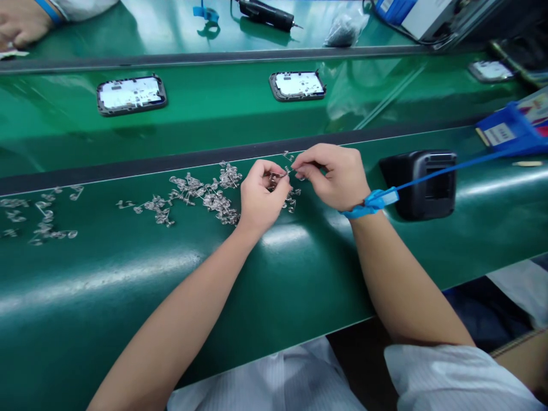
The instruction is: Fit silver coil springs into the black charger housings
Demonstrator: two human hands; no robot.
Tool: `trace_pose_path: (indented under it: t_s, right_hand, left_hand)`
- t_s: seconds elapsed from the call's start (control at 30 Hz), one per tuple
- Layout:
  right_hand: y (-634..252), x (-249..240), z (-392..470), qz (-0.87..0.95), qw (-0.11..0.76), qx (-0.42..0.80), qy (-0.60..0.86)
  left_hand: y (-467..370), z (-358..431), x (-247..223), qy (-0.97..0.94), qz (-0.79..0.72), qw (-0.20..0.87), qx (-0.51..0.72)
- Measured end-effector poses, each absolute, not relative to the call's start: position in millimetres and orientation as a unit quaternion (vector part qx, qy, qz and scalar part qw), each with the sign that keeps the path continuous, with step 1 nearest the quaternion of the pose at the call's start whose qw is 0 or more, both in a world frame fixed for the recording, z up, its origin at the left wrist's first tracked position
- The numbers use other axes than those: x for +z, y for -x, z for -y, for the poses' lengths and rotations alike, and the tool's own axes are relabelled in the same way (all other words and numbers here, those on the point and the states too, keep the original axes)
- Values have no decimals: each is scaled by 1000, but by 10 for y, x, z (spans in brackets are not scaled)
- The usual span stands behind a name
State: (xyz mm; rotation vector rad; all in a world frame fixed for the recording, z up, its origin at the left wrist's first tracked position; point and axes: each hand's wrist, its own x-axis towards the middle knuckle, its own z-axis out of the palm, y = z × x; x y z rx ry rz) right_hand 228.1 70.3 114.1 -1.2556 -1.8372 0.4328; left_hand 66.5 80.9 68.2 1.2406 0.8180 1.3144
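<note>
Both my hands meet above the green bench, fingertips nearly touching. My left hand [264, 194] is curled closed around some small shiny wire springs [274, 180], partly hidden by its fingers. My right hand [336, 174] pinches at one of these tiny wire pieces [289, 170] from the right side; a blue wrist strap [368, 204] with a cord circles that wrist. Left of my hands lies a tangled heap of the same springs [218, 200]. A few more loose ones [291, 201] lie beneath and behind my fingers.
More springs [45, 220] lie scattered at far left. A black plastic stand [422, 185] is right of my wrist, near a blue bin [509, 128]. Beyond the dark rail, device housings with white boards [132, 94] rest on green. An electric screwdriver [268, 14] and another person's hand [23, 23] are farther back.
</note>
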Motion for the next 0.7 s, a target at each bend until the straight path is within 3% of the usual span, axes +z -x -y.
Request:
trace_pose_path:
  t_s: [0.13,0.23,0.37,0.57,0.7]
  right_hand:
    - [-2285,1154,-690,675,446,319,493]
    - [-2288,1166,-683,664,446,346,491]
    - [-2312,1165,-690,693,441,282,495]
    - [-2332,1181,-704,787,353,74,501]
    - [-2308,1194,-689,787,368,105,484]
  left_hand:
    - [-661,-795,686,-531,-332,546,556]
    - [-658,-789,676,-545,-336,529,556]
    - [-662,-791,678,-542,-327,553,542]
    - [-660,-815,723,-508,-335,577,545]
    - [-649,-856,723,-444,-324,617,563]
